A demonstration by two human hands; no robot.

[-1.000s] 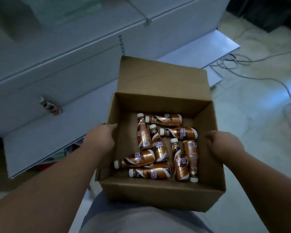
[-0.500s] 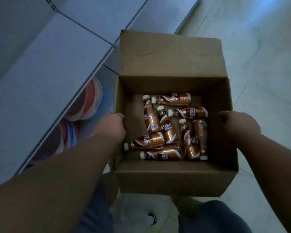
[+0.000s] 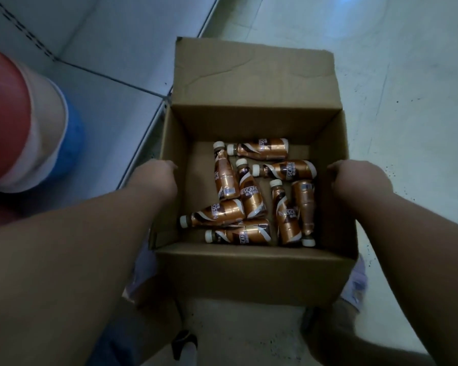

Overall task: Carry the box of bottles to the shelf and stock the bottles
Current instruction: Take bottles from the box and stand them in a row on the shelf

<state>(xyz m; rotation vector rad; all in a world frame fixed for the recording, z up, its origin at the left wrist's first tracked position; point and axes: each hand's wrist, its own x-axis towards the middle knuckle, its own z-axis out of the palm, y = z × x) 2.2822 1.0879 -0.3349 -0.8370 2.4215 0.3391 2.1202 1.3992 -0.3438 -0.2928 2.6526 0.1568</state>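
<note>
Brown open-topped cardboard box (image 3: pixel 251 270) hangs between your hands just above the pale tiled floor (image 3: pixel 407 75), with the grey shelf (image 3: pixel 98 75) to its left. Your left hand (image 3: pixel 158 178) and right hand (image 3: pixel 354 178) each clamp a side wall. Copper-brown white-capped coffee bottles (image 3: pixel 249 196) lie flat inside, equally near both hands.

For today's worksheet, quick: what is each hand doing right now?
Left hand: closed on the cardboard box, left wall.
Right hand: closed on its right wall.
</note>
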